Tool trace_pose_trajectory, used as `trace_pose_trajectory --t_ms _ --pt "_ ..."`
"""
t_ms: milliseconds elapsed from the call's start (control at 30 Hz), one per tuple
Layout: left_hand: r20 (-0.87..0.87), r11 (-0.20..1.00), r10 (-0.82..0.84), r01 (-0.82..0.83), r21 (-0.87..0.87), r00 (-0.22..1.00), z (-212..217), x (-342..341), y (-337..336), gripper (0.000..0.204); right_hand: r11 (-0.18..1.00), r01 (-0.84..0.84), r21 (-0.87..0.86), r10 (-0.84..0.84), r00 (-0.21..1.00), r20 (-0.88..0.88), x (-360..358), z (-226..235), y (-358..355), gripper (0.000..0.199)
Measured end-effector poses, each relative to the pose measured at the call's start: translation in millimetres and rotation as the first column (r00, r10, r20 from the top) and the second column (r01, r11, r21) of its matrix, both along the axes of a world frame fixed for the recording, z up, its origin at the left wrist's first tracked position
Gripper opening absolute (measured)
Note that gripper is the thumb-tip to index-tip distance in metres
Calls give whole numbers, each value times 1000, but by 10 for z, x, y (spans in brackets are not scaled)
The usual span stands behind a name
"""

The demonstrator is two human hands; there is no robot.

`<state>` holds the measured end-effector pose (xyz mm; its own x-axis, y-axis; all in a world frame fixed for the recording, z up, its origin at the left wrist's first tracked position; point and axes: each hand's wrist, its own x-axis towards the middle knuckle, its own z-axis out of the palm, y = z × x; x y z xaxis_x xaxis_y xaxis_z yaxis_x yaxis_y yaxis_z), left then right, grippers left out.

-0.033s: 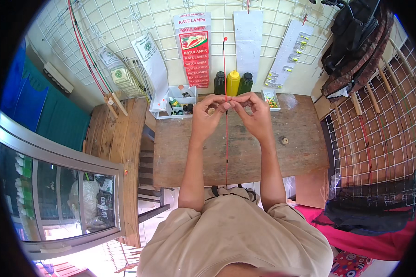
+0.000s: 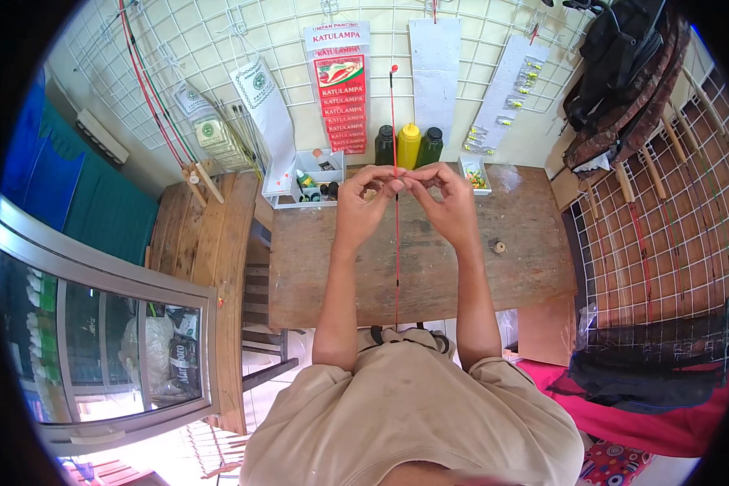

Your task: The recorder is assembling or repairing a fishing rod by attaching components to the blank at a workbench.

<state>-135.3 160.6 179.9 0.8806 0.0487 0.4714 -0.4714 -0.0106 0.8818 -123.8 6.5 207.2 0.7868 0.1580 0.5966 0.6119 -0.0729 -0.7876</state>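
Head view: rod (image 2: 395,243) midsection behind hands (image 2: 405,198).

A small fishing tackle shop is showing here — packaged goods are hanging on a white wire grid wall panel (image 2: 219,49) above a worn brown wooden table (image 2: 526,267), beside a glass-fronted display cabinet (image 2: 97,356).

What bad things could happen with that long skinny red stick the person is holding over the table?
The thin red rod is pinched only at the fingertips of the left hand and right hand, so it might bend, snap or slip. Its top end points toward the three bottles by the wall and could tip one. The small spool lies loose on the wooden table and could roll off.
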Motion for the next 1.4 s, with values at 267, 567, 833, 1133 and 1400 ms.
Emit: trace_pose_trajectory --t_ms 267,567,833,1133,1400 --pt "-51 999 27 -28 -21 998 108 -56 -20 26 982 3 -189 2 1000 24 -80 95 -68 15" --pt "-23 998 45 -44 44 999 161 -74 -10 21 994 -44 -97 46 999 24 -59 4 -38 31" --pt "-38 999 21 -20 27 999 180 -85 7 18 992 -36 -122 42 998 40 -74 25 -31 31" --pt "-62 994 12 -5 111 998 220 -102 63 18 976 -11 -216 21 999 42 -133 140 -15 33" --pt "-55 987 -10 18 157 998 204 -120 135 13 973 -19 -229 19 1000 -2 -164 140 15 36"
